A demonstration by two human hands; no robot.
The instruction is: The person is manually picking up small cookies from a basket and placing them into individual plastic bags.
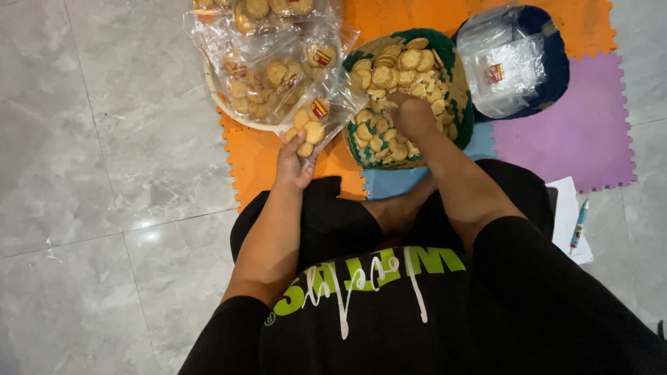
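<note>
Left grip [295, 163] pinches clear, red-labelled biscuit bag [318, 121].

- Golden-brown round biscuits [399, 69] are filling a woven basket [462, 104] showing green and tan bands.
- Clear plastic bags [278, 76] are showing red-and-yellow labels.
- Foam mat tiles [583, 125] are showing orange, purple and blue.
- A dark blue basket [556, 62] is holding empty clear bags.
- Grey marbled floor tiles [90, 139] are gleaming.
</note>
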